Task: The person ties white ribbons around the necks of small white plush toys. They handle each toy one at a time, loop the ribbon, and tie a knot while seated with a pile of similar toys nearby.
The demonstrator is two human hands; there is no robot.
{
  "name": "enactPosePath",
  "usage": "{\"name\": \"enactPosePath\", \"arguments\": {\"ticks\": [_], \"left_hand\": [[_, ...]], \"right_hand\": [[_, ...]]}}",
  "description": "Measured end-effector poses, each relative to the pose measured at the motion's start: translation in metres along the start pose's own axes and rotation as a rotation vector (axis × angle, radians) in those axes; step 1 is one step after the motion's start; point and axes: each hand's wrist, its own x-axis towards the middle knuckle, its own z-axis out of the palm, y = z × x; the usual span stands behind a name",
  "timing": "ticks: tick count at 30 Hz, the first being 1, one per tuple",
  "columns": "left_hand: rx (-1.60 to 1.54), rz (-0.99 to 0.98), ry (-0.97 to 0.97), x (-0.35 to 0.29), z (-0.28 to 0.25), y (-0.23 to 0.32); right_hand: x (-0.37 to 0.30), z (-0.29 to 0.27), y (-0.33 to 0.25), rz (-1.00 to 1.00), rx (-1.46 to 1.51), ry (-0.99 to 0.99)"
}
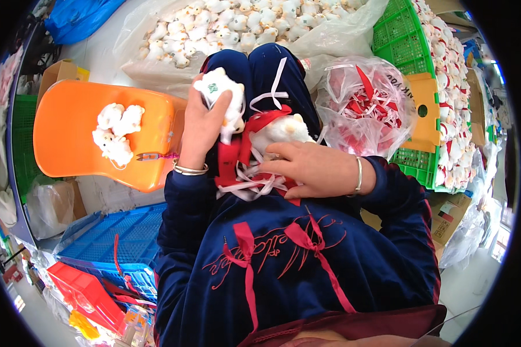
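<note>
My left hand (204, 122) is closed around a small white plush toy (219, 92), held up above my lap, with a green mark on its surface. My right hand (312, 166) lies over my lap, fingers spread, its fingertips by a second white plush toy (281, 133). Red cloth pieces (227, 162) and tangled white ribbons (252, 186) lie on my thighs under and between the hands. Part of that second toy and of the ribbons is hidden by my right hand.
To the left, an orange stool (69, 127) carries several white plush toys (118, 130) and small snips (156, 156). Ahead lies a large plastic bag (133, 66) of plush toys. A clear bag (336, 87) of red pieces and a green crate (396, 34) stand right; a blue crate (116, 231) stands lower left.
</note>
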Motion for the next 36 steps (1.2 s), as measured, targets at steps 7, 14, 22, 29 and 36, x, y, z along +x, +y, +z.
{"name": "enactPosePath", "arguments": {"ticks": [7, 14, 22, 29, 36], "left_hand": [[0.072, 0.149, 0.146, 0.012, 0.015, -0.013], [0.002, 0.159, 0.135, 0.028, 0.016, -0.014], [0.024, 0.166, 0.123, 0.039, 0.016, -0.005], [0.371, 0.385, -0.075, 0.053, 0.044, 0.001], [0.587, 0.254, -0.443, 0.055, 0.050, 0.040]], "right_hand": [[-0.019, -0.053, 0.036, 0.283, 0.211, 0.270], [0.005, -0.048, 0.083, 0.220, 0.042, 0.391], [0.024, -0.035, 0.110, 0.188, -0.072, 0.046], [0.010, -0.072, 0.103, 0.218, 0.472, 0.524], [0.006, -0.078, 0.110, 0.110, 1.145, 0.740]]}}
